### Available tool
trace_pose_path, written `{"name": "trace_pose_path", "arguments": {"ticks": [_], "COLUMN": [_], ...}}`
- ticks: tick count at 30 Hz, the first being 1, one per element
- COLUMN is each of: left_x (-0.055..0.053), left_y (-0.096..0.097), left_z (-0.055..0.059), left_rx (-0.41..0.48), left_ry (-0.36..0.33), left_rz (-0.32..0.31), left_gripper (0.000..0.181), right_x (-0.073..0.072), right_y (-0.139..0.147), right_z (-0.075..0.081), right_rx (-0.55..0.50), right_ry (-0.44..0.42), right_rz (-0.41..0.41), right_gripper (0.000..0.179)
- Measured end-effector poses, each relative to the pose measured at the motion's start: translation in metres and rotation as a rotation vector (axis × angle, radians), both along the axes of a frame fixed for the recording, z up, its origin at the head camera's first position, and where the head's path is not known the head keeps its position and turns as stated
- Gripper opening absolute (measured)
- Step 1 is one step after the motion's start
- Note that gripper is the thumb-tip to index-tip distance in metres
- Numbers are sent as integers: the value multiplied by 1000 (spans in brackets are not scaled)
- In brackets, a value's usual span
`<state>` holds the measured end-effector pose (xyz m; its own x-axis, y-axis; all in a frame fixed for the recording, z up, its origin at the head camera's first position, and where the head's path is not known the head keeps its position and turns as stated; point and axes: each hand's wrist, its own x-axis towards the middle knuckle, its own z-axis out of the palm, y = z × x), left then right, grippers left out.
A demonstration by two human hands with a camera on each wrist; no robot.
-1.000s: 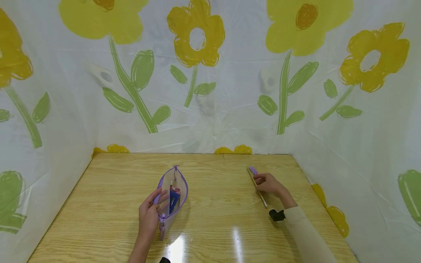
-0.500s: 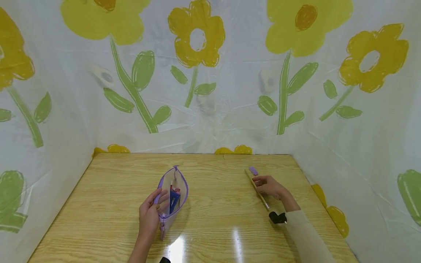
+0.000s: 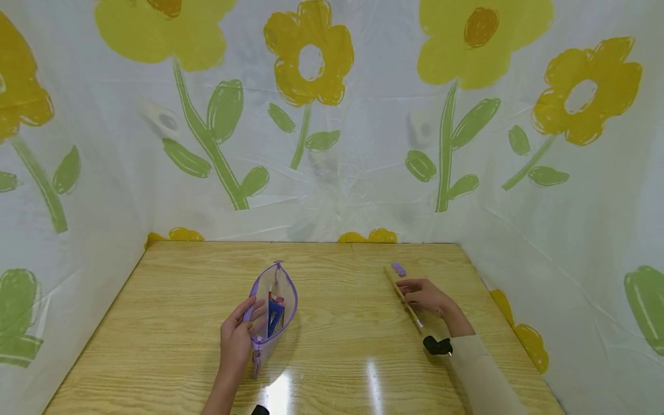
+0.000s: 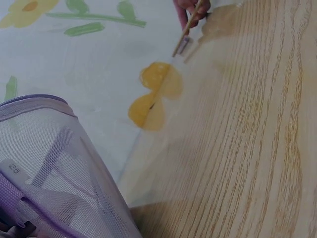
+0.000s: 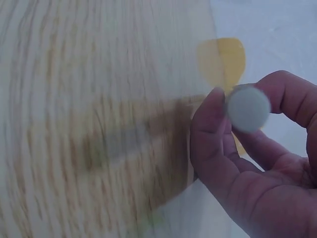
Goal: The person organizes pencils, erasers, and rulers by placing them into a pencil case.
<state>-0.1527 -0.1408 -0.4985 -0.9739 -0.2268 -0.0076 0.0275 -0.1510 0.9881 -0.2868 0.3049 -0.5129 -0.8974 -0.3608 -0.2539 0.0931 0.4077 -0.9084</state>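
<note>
My left hand [image 3: 236, 334] grips the left rim of a purple-edged mesh pencil case [image 3: 287, 276], which stands unzipped with its mouth wide. Inside lie a blue item [image 3: 276, 314] and some red and white pieces, partly hidden by the mesh and fingers. At the right, my right hand [image 3: 427, 297] pinches a wood-coloured pencil [image 3: 391, 280] between thumb and fingers. The pencil slants, its eraser end toward me; that round pale end [image 5: 248, 109] fills the middle of the right wrist view. A small purple eraser [image 3: 398, 269] lies on the table just beyond the right fingertips.
The wood-grain table [image 3: 332, 346] is bounded at the back and sides by a white flowered cloth [image 3: 363, 190]. Black wrist-camera mounts show near both wrists, one mount [image 3: 437, 346] beside the right sleeve. Glare streaks cross the front of the table.
The right hand has drawn the pencil slightly left and toward me, so the purple eraser now shows apart from it. The left hand and pencil case have stayed almost still.
</note>
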Motion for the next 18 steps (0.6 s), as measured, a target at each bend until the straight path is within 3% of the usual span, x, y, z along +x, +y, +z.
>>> {"name": "trace_pose_path", "arguments": {"ticks": [12,18], "left_x": [0,1], "left_y": [1,1], "left_z": [0,0], "left_rx": [8,0], "left_ry": [5,9], "left_rz": [-6,1], "left_gripper": [56,57], "right_x": [4,8], "right_y": [-10,-16], "right_z": [1,2], "right_rx": [-97,-111], "right_ry": [-57,-35], "right_rz": [27,39], "right_gripper": [60,60]}}
